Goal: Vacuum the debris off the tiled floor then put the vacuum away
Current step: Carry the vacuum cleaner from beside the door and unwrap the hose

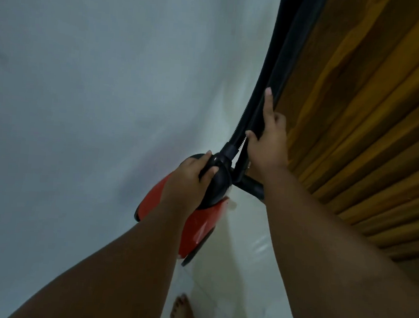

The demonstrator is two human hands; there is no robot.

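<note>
A red and black canister vacuum (198, 228) stands on end against the pale wall, over the white tiled floor (242, 274). My left hand (189, 180) grips its black top handle by the hose socket. A black ribbed hose and tube (283, 64) run upward along the corner. My right hand (267, 138) is closed around that hose and tube just above the socket, forefinger stretched up along it. The black floor nozzle (251, 184) pokes out behind my right wrist.
A grey-white wall (83, 98) fills the left side. A pleated orange-brown curtain (369, 121) hangs on the right, close to the hose. My bare foot (183, 315) stands on the tiles at the bottom edge.
</note>
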